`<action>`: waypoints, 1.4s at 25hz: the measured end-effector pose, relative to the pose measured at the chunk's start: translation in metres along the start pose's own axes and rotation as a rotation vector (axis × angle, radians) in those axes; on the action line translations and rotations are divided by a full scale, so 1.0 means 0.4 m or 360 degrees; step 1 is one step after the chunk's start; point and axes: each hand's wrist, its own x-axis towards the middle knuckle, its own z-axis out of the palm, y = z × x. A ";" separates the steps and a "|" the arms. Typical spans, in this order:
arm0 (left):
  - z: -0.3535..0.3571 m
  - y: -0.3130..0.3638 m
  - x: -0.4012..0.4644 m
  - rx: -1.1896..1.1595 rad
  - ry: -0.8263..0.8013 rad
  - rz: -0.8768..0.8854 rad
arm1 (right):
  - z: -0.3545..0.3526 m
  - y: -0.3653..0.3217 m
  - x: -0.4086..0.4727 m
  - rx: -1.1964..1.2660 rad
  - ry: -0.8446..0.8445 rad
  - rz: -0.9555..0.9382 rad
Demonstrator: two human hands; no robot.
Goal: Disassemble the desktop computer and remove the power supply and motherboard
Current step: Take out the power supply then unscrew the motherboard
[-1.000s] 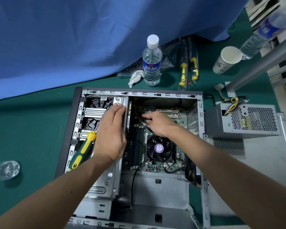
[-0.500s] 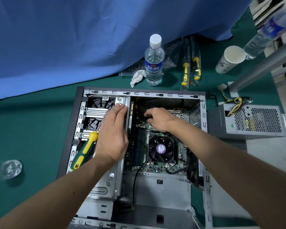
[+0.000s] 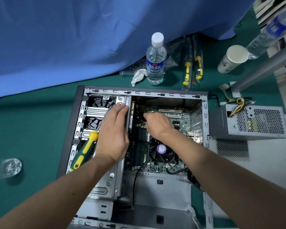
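The open computer case (image 3: 205, 116) lies on its side on the green table. Its motherboard (image 3: 183, 115) sits inside, with a CPU fan (image 3: 161, 149) on it. The grey power supply (image 3: 248, 123) stands outside the case on the right, its wires trailing. My left hand (image 3: 113, 134) lies on the drive cage (image 3: 96, 112) with fingers straight and the thumb hidden. A green-yellow screwdriver (image 3: 87, 148) is tucked under its palm. My right hand (image 3: 157, 123) reaches into the upper left of the board, fingers curled down on a connector that they hide.
A water bottle (image 3: 156, 60), crumpled tissue (image 3: 137, 76) and bagged screwdrivers (image 3: 192, 63) lie behind the case. A paper cup (image 3: 232, 59) and a metal rail (image 3: 261, 68) are at the right. The removed side panel (image 3: 254, 166) lies under the power supply. Blue cloth hangs behind.
My right hand's fingers have curled further down onto the board, and the black cable seen in them earlier is now hidden. My left hand has stayed on the drive cage.
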 end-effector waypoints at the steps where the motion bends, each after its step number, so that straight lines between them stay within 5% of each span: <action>1: 0.000 0.000 0.001 -0.0002 -0.0002 -0.0003 | -0.003 0.002 0.003 -0.0070 -0.0010 -0.0035; 35: 0.001 -0.001 -0.001 0.0019 -0.0003 0.0000 | -0.027 -0.054 0.064 -0.0631 -0.0019 -0.0289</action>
